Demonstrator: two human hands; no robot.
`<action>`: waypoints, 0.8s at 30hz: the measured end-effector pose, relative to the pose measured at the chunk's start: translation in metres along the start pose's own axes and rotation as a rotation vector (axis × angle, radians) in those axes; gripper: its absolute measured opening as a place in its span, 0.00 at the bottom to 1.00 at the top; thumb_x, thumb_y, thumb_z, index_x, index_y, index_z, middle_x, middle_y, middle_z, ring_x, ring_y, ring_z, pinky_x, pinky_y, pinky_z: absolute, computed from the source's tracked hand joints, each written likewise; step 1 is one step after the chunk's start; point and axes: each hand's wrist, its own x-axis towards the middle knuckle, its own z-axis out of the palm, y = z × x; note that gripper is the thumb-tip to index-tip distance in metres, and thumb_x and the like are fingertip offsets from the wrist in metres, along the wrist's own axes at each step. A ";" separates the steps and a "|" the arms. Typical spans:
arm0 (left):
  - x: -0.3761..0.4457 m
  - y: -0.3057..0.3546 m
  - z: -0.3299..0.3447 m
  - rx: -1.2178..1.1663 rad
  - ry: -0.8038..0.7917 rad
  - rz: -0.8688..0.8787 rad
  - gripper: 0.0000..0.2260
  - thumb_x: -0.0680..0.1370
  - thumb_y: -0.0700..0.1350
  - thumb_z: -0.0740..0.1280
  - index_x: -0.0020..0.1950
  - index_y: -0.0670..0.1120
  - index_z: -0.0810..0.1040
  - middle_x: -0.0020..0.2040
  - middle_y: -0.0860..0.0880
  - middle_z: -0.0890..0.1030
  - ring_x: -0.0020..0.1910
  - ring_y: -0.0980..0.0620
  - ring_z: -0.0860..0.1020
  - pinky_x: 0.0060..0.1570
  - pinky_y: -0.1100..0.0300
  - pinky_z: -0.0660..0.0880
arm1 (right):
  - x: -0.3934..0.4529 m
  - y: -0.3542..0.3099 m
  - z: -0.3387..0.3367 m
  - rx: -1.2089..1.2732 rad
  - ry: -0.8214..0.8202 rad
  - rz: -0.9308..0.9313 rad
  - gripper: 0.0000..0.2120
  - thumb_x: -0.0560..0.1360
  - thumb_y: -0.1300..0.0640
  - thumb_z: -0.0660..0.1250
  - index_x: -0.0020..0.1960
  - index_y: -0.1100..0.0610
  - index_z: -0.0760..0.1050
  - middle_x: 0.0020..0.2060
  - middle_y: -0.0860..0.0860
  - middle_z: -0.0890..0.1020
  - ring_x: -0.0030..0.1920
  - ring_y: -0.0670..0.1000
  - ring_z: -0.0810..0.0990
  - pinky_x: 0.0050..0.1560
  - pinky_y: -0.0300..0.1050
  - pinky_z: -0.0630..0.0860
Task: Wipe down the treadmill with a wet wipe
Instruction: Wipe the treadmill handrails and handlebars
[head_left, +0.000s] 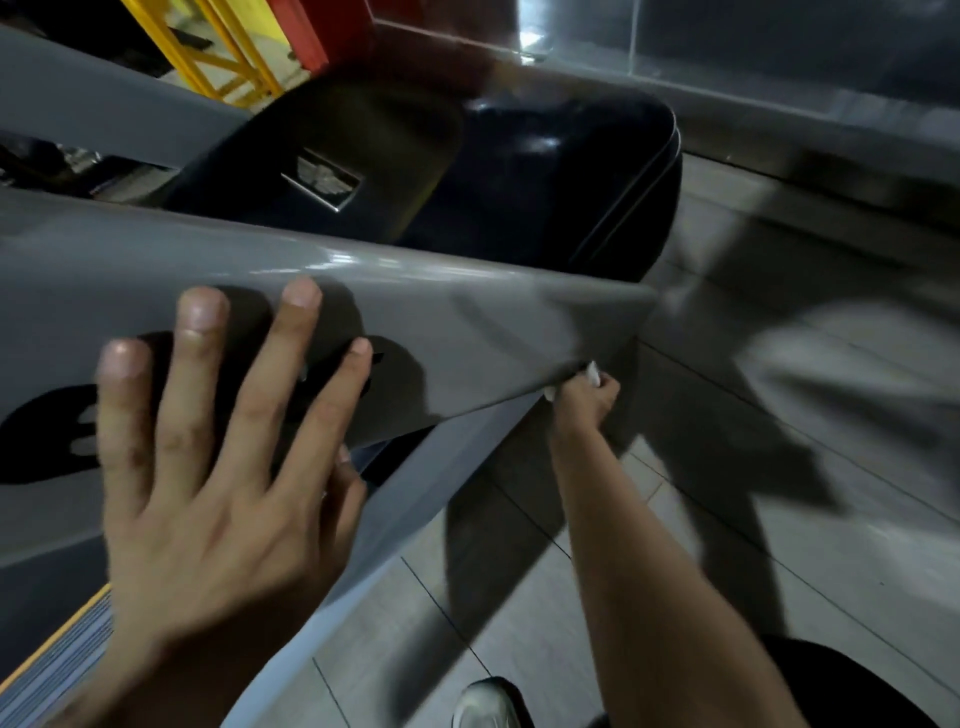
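Nearest the camera, a white shoe (485, 701) on the tiled floor (519, 597), and a dark-clad leg at the lower right edge.

Left hand (218, 457): fingers straight and spread, flat on the broad grey upright panel (467, 322) of the treadmill. It holds nothing; reads as a brace. Black lettering on the panel is partly under the palm.

Right hand (584, 402): arm reaches down and forward past the panel's lower outer edge. Fingers are curled in a closed grip around the wet wipe (592, 373), of which only small white scraps show above and beside the knuckles. The wipe sits against the panel's underside edge, near its far corner.

Step in hand, as judged: wiping the edge and lower face of the side upright. The frame is motion-blurred, which fits a stroke under way.

Next move likely calls for drawing the wipe along the edge while the left hand steadies, then shifting to the glossy black motor cover (545, 182) beyond, with its badge (322, 179).

Farthest: yellow frame (218, 57), red post (306, 31), grey wall.
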 end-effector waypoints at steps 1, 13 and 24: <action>0.000 0.002 -0.002 0.032 0.031 -0.015 0.26 0.80 0.43 0.61 0.79 0.44 0.67 0.82 0.41 0.58 0.81 0.34 0.53 0.76 0.31 0.54 | -0.018 0.003 0.001 0.066 0.007 0.038 0.11 0.81 0.62 0.62 0.62 0.62 0.71 0.51 0.59 0.78 0.48 0.54 0.76 0.42 0.44 0.74; -0.012 -0.013 -0.066 -0.013 -0.150 -0.010 0.22 0.75 0.43 0.63 0.69 0.44 0.78 0.81 0.40 0.60 0.81 0.40 0.55 0.79 0.42 0.54 | -0.263 -0.020 -0.042 0.242 -0.331 -0.366 0.12 0.78 0.73 0.63 0.58 0.60 0.76 0.46 0.50 0.80 0.44 0.34 0.79 0.48 0.27 0.73; -0.075 -0.067 -0.152 0.121 0.016 -0.257 0.24 0.76 0.42 0.65 0.73 0.44 0.75 0.79 0.40 0.64 0.80 0.40 0.61 0.76 0.39 0.60 | -0.411 -0.070 -0.063 0.133 -0.879 -0.886 0.19 0.73 0.70 0.68 0.61 0.55 0.78 0.55 0.50 0.79 0.58 0.40 0.76 0.59 0.33 0.71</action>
